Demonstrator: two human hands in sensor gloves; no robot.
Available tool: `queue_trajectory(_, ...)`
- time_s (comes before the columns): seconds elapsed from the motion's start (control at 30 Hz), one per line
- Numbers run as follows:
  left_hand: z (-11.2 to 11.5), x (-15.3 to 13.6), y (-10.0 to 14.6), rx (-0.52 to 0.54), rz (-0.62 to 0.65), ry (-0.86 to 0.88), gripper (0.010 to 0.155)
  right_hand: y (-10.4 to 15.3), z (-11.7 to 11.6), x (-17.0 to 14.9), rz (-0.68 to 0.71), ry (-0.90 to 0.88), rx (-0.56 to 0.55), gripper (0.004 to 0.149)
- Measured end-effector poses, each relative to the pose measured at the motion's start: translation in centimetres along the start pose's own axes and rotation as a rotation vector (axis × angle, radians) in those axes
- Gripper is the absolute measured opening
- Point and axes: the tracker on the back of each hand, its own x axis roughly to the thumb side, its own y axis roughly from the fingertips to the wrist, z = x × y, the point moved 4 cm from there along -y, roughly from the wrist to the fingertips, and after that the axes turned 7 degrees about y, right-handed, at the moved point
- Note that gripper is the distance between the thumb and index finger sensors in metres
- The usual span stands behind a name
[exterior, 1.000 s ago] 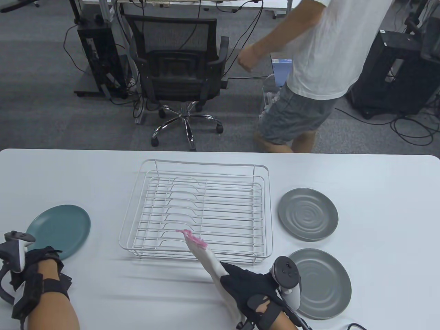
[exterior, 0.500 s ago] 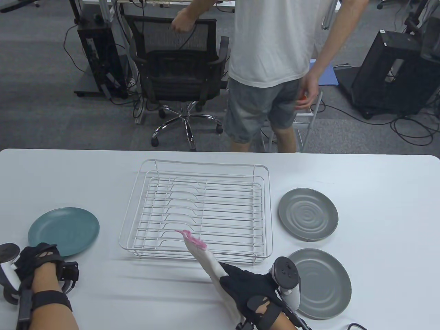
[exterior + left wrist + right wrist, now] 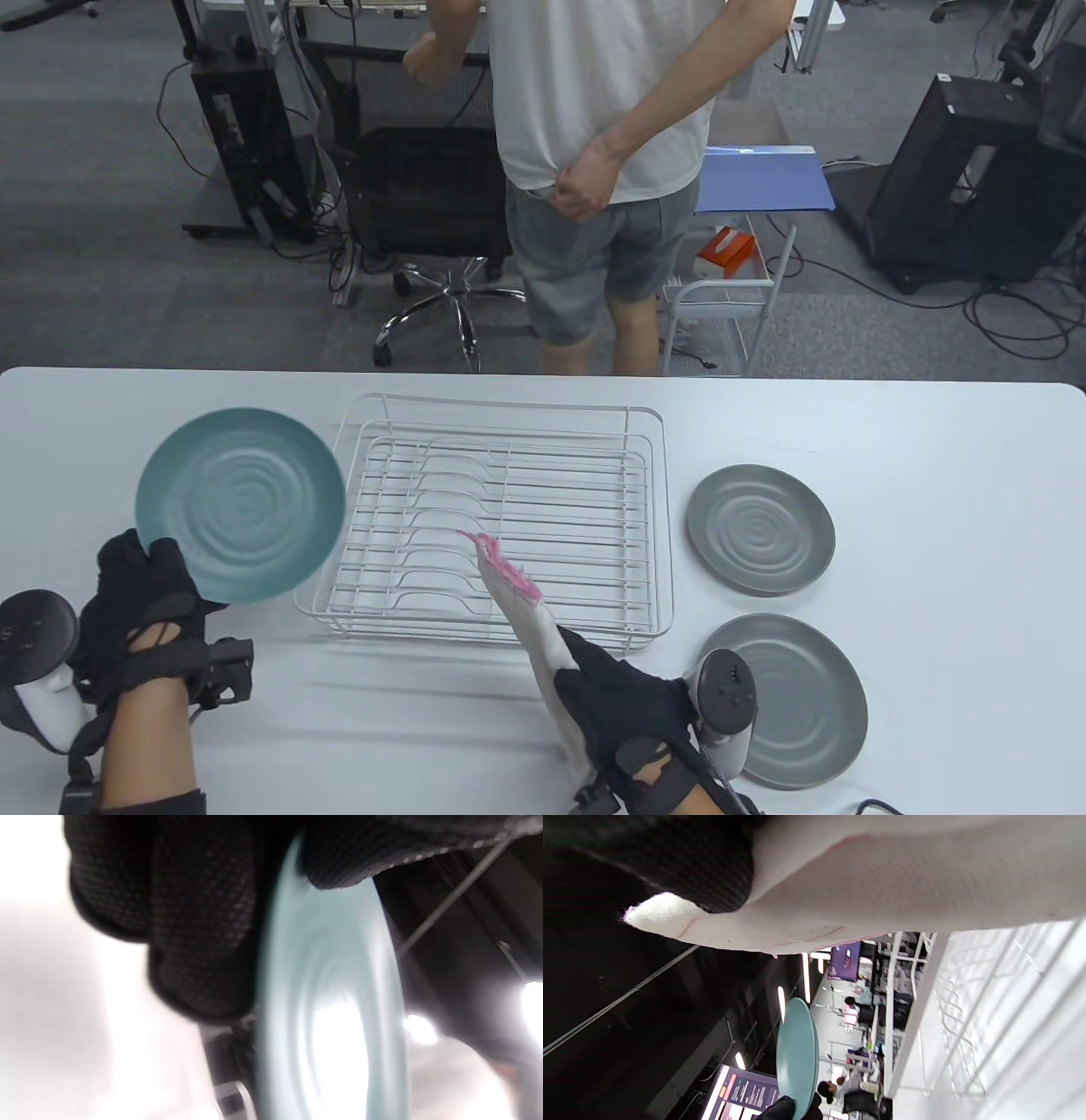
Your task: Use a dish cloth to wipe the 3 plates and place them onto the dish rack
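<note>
My left hand (image 3: 157,586) grips the teal plate (image 3: 240,505) by its near rim and holds it lifted and tilted, left of the white wire dish rack (image 3: 492,518). Up close, the teal plate (image 3: 331,1005) shows edge-on between my gloved fingers (image 3: 199,933). My right hand (image 3: 624,696) clutches a white dish cloth (image 3: 526,611) with a pink tip that sticks up over the rack's front edge. In the right wrist view the cloth (image 3: 882,887) fills the top and the teal plate (image 3: 797,1056) stands beyond. Two grey plates (image 3: 760,528) (image 3: 797,700) lie flat right of the rack.
The white table (image 3: 933,475) carries everything. A person (image 3: 594,127) stands just past the far table edge, back turned, beside an office chair (image 3: 424,195) and a small white cart (image 3: 730,314).
My left hand took the teal plate by its rim, lifted it off the table and tipped it up toward the rack. The cloth's tip shifted slightly right. The person behind walked left.
</note>
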Motion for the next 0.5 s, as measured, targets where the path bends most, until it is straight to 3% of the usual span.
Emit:
queue_trajectory(0.1, 4.0, 0.8, 2.3, -0.133, 0.052, 0.010, 0.045, 0.4, 0.4, 1.4, 0.101, 0.063, -0.079, 0.052)
queue_trajectory(0.27, 8.3, 0.4, 5.4, -0.202, 0.123, -0.013, 0.045, 1.3, 0.7, 3.6, 0.216, 0.247, -0.201, 0.052)
queue_trajectory(0.4, 10.7, -0.3, 7.1, -0.291, 0.141, 0.003, 0.046, 1.7, -0.4, 4.6, 0.282, 0.478, -0.176, 0.052)
queue_trajectory(0.5, 11.5, -0.4, 8.1, -0.316, 0.164, 0.013, 0.047, 1.8, -1.8, 4.6, 0.313, 0.547, -0.127, 0.051)
